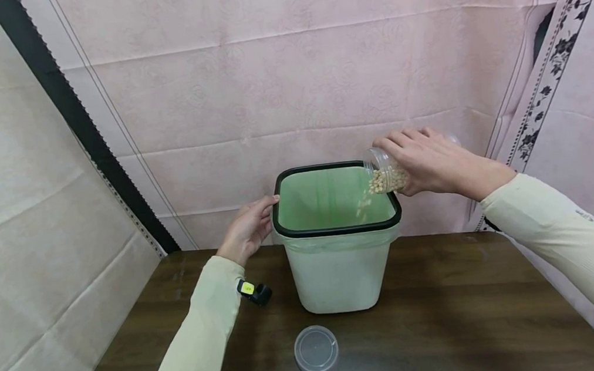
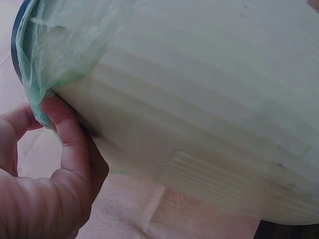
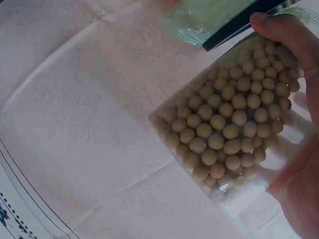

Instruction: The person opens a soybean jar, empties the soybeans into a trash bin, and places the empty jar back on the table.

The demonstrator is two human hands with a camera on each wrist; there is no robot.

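A white trash bin [image 1: 339, 276] with a black rim [image 1: 340, 229] stands upright, lined with a thin green plastic bag [image 1: 324, 198]. My left hand [image 1: 249, 228] pinches the bin's left rim and the bag's edge there; in the left wrist view, thumb and fingers [image 2: 70, 134] close on the green film. My right hand [image 1: 424, 159] grips a clear jar [image 3: 224, 124] around its side, tipped with its mouth over the right rim. Round pale yellow soybeans [image 3: 219, 122] fill much of the jar, and some [image 1: 363, 203] are falling into the lined bin.
A round clear lid [image 1: 316, 351] lies on the dark wooden table [image 1: 445, 308] in front of the bin. Pale patterned cloth [image 1: 288, 80] hangs right behind the bin and along both sides. A black band [image 1: 96, 132] runs down the left corner.
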